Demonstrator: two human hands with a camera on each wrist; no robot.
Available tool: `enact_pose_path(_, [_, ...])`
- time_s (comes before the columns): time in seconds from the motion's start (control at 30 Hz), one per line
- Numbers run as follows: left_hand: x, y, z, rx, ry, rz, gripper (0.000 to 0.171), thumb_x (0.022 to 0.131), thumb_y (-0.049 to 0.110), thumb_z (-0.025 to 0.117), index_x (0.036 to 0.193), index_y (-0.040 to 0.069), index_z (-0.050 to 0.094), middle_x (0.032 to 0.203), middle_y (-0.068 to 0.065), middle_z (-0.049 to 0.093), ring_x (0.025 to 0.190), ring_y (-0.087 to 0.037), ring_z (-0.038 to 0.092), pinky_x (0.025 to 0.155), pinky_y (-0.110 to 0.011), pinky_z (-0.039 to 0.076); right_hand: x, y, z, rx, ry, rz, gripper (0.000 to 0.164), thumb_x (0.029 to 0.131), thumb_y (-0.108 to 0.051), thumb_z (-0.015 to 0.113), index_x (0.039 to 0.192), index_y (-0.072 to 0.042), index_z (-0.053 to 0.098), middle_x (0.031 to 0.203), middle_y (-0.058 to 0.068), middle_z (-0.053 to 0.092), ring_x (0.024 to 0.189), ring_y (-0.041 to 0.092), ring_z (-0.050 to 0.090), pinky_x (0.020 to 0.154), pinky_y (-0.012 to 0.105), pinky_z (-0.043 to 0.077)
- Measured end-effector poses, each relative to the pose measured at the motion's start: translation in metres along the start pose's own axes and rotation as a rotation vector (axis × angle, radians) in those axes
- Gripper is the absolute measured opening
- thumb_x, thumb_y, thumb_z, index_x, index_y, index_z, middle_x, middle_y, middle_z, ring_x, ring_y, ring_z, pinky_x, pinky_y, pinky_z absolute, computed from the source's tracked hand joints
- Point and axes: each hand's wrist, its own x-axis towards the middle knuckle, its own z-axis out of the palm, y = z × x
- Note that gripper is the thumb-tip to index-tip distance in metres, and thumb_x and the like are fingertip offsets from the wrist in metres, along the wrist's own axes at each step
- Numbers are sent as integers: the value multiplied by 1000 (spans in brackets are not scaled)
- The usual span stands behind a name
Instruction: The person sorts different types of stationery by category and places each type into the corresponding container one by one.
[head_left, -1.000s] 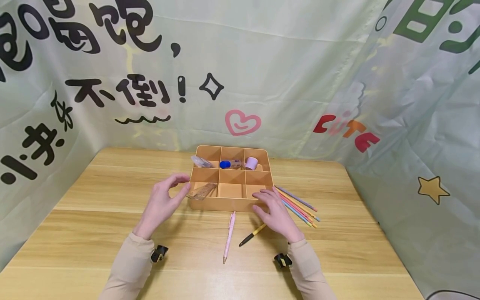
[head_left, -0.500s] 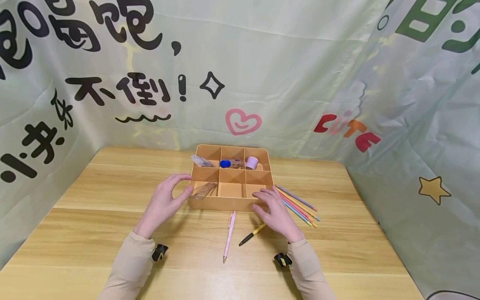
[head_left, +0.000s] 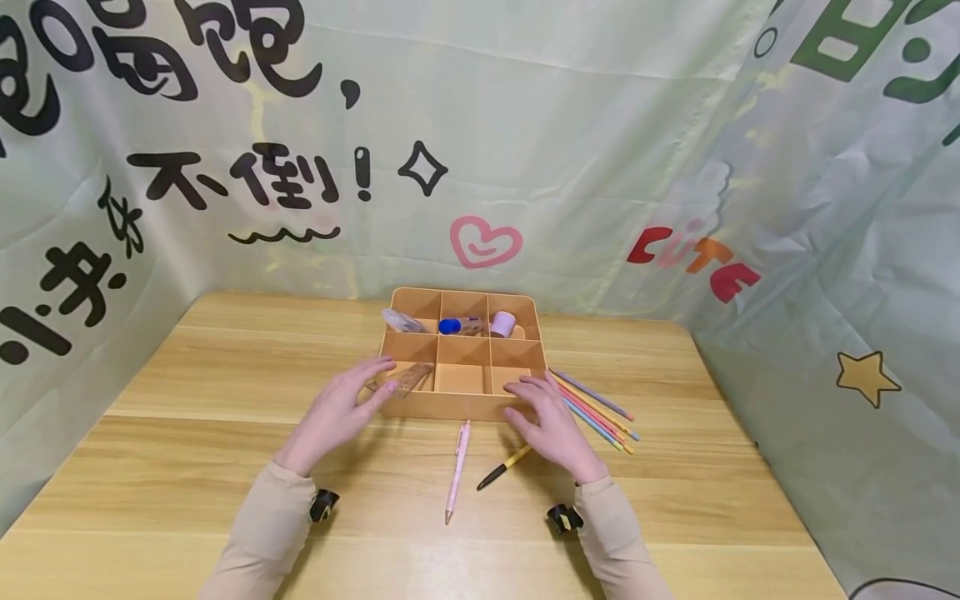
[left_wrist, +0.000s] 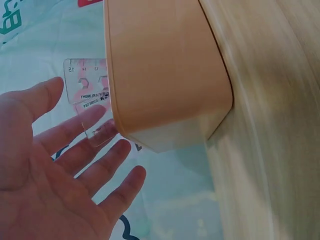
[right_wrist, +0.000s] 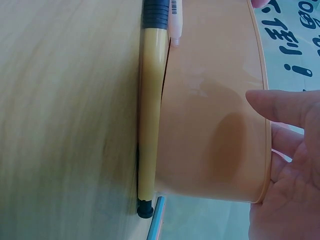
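An orange box [head_left: 450, 407] with several compartments stands toward the back of the table. Clear plastic rulers [left_wrist: 82, 75] with printed numbers lean out of its front left compartment. My left hand [head_left: 337, 412] is beside that corner, fingers spread and relaxed, thumb apart from the rulers. In the left wrist view some fingertips overlap the clear plastic; whether they touch it I cannot tell. My right hand [head_left: 551, 421] lies at the box's front right corner, fingers loosely extended over the rim, gripping nothing. Below it is a yellow pen [right_wrist: 152, 110] with black ends.
A pink pen [head_left: 457, 475] lies in front of the box. Several coloured pencils [head_left: 596, 412] fan out to its right. The back compartments hold a blue-capped tube [head_left: 461, 326], a purple cylinder [head_left: 502, 323] and a pale purple item [head_left: 403, 321]. A printed cloth [head_left: 555, 167] hangs behind.
My left hand has shifted slightly right, over the box's front left corner, and the rulers' outer end has shifted slightly left since half a second ago. The right hand stays where it was.
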Motion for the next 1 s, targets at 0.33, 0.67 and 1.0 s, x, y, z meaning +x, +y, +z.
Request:
enact_pose_path(0.33, [-1, -2, 2, -23, -72, -43, 62, 99, 44, 47, 141, -1, 45, 148, -20, 39, 134, -38, 32, 107, -61, 31, 1, -2, 0, -2, -2, 6, 34, 87, -10, 68, 117, 6, 64, 117, 18, 66, 121, 35, 48, 115, 56, 16])
enact_pose_path(0.67, [-1, -3, 3, -23, -113, -86, 64, 100, 48, 42, 141, -2, 45, 150, -21, 31, 134, -38, 31, 107, -63, 27, 0, 0, 0, -8, 6, -10, 34, 87, -10, 68, 117, 6, 65, 117, 18, 66, 120, 35, 49, 114, 57, 17])
enact_pose_path(1.0, [-2, -3, 1, -18, -110, -81, 62, 100, 46, 43, 140, -2, 47, 150, -21, 33, 133, -38, 34, 105, -64, 29, 0, 4, -3, 45, 7, -46, 34, 88, -10, 68, 118, 6, 64, 118, 18, 65, 119, 35, 51, 112, 61, 18])
